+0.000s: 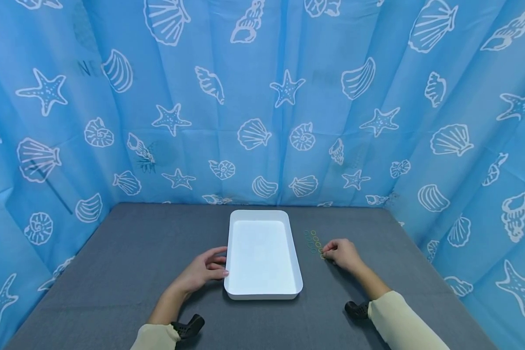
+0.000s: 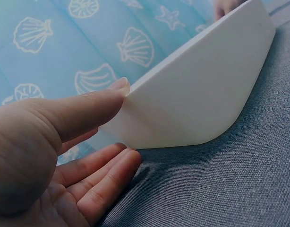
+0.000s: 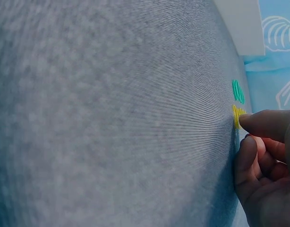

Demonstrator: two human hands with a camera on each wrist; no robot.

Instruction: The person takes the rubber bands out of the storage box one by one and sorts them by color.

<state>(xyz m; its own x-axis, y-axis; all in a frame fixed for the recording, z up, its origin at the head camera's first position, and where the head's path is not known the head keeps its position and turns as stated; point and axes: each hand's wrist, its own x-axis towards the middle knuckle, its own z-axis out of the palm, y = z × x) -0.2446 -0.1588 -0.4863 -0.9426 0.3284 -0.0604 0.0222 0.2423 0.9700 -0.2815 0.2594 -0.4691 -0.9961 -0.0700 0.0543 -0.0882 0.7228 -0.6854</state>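
Note:
My left hand [image 1: 199, 273] is at the left side of a white rectangular tray [image 1: 296, 272]. Its thumb [image 2: 119, 87] touches the top rim, while relaxed fingers [image 2: 112, 177] reach toward the tray's lower edge. Right of the tray, thin yellow rings [image 1: 317, 244] like rubber bands lie in a slanting row, beside a similar row of green rings [image 1: 309, 241]. With its fingers curled, my right hand [image 1: 343, 253] pinches at the nearest yellow ring [image 1: 322, 256]. The thumb tip covers part of the yellow rings [image 3: 236, 116] in the right wrist view.
Grey cloth [image 1: 157, 243] covers the table. A blue curtain [image 1: 253, 97] with white shells and starfish hangs along the back and both sides. Black wrist mounts [image 1: 189, 326] sit by the light sleeves on both arms.

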